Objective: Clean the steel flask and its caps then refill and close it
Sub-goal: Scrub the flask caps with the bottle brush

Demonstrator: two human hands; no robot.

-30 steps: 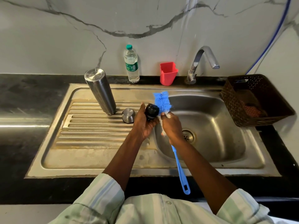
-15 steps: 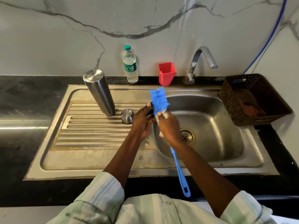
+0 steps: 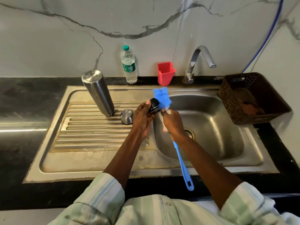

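Over the sink (image 3: 211, 127), the black cap (image 3: 154, 105) has re-emerged beside the brush (image 3: 163, 98).

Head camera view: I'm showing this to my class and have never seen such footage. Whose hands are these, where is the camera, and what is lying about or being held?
No machine here: a person wears the camera on their head, looking down at their own hands over a sink. The left hand holds a black cap; the right hand grips a blue brush, its bristles against the cap. On the drainboard stand a steel flask, upside down, and a steel cap. Behind are a water bottle, a red cup, a tap, and a basket to the right.
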